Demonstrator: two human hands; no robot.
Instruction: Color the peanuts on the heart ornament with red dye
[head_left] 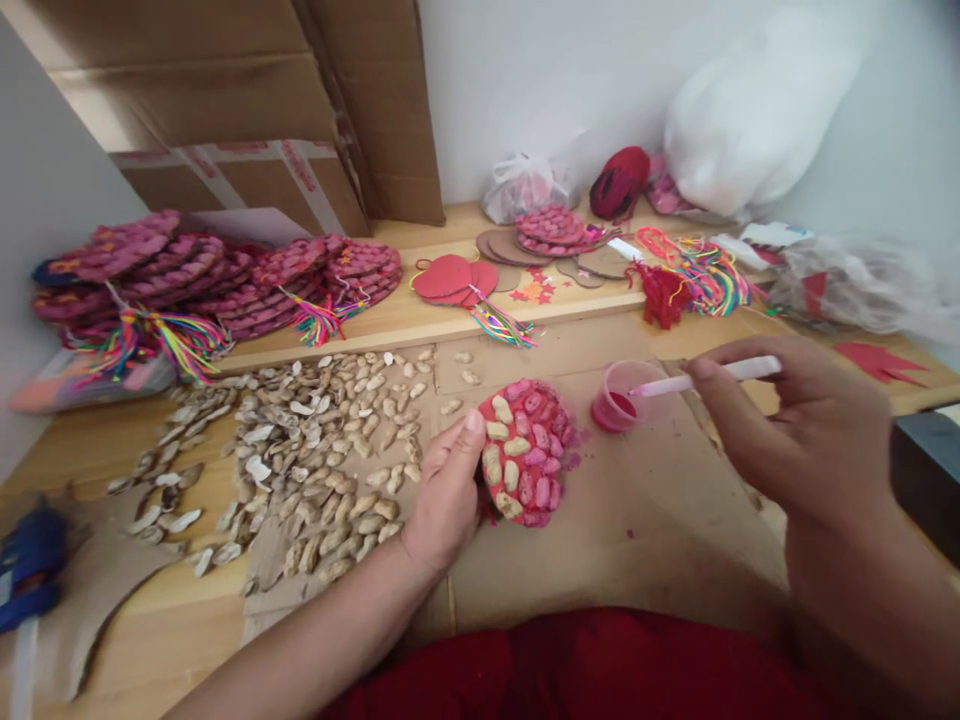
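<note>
My left hand (448, 485) grips the left edge of a round red disc (525, 455), tilted up over the cardboard. Peanut shells cover its face: those on the right are pink, those on the left still plain tan. In my right hand (806, 430) is a slim white-handled paintbrush (712, 376), pinched between thumb and fingers. Its pink-stained tip reaches into a small clear plastic cup (624, 396) of deep pink paint. The cup stands just right of the disc, on cardboard (570, 570) spotted with pink.
Loose peanut shells (337, 480) spread over the left side. A blue glue gun (34, 560) lies far left. Along the raised back ledge sit stacks of pink shell-covered discs (150, 265) with tassels, red discs (450, 278), small stars (534, 288), and colourful cords (712, 278).
</note>
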